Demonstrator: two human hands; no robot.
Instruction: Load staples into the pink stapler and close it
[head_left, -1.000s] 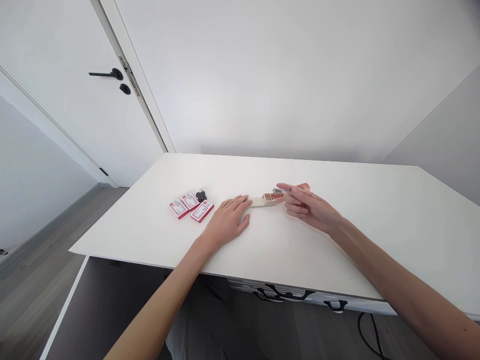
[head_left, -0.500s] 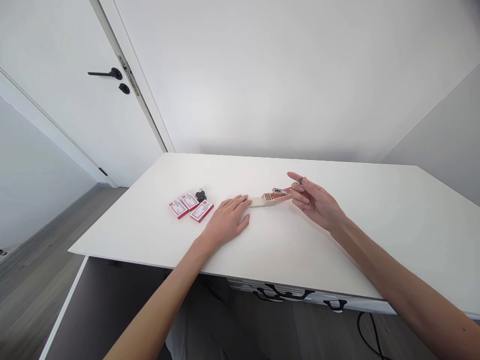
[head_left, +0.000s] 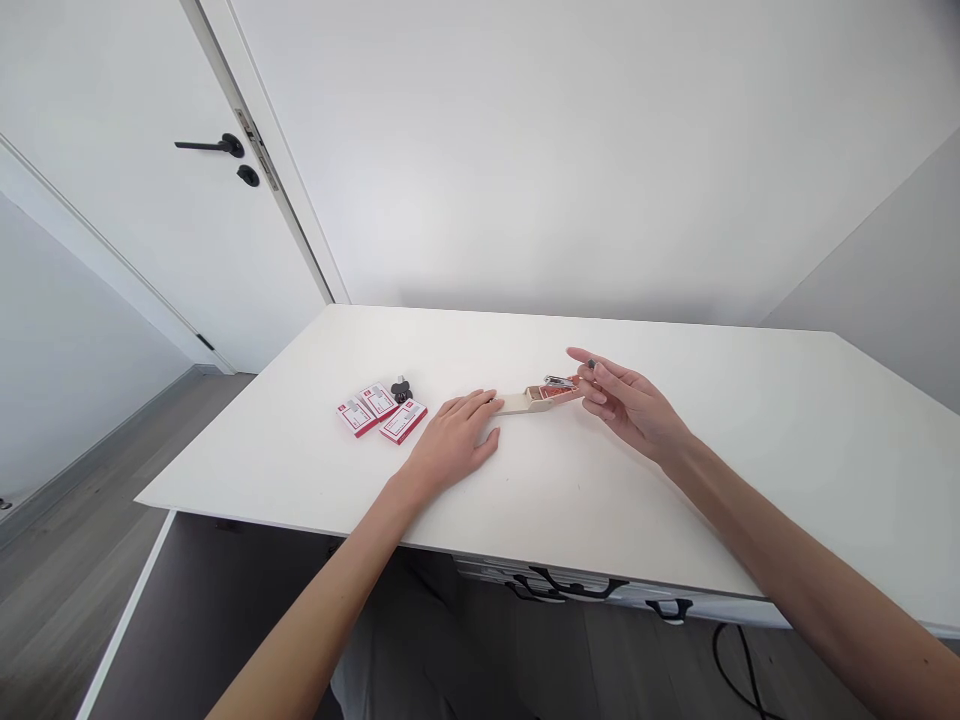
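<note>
An opened beige and red stapler (head_left: 541, 394) lies flat near the middle of the white table (head_left: 750, 450). My left hand (head_left: 454, 440) rests palm down on the table, fingers stretched out, with its fingertips against the stapler's near end. Over the stapler's far end, my right hand (head_left: 630, 405) hovers and pinches a small dark grey piece (head_left: 592, 364) between thumb and fingers. I cannot make out what that piece is. The hand hides the stapler's far end.
Three red and white small boxes (head_left: 381, 412) lie left of my left hand, with a small black clip (head_left: 401, 389) behind them. A white door with a black handle (head_left: 206, 146) stands at the left. Dark cables (head_left: 592, 590) hang under the table's front edge.
My right hand lifted off the stapler's far end with the small grey piece pinched in it, then sank a little back toward the stapler. The left hand stayed put.
</note>
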